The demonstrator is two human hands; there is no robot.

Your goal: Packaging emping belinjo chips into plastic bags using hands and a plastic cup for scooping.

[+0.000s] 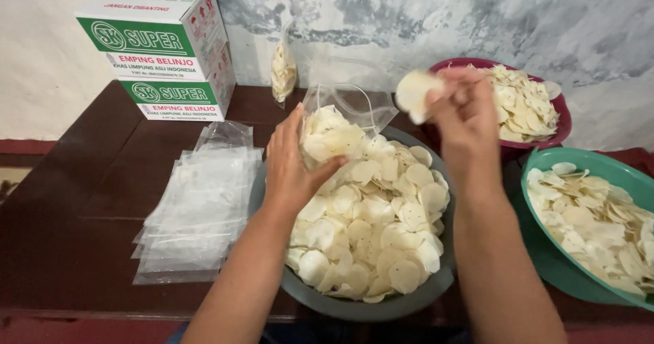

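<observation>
Just crackers [415, 93] between right fingertips [443, 105]

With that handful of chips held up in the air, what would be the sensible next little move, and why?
Probably lower the right hand and drop its chips into the clear bag. The left hand holds that bag with its mouth open upward over the grey basin, partly filled, and the raised chips hang just right of the opening.
</observation>
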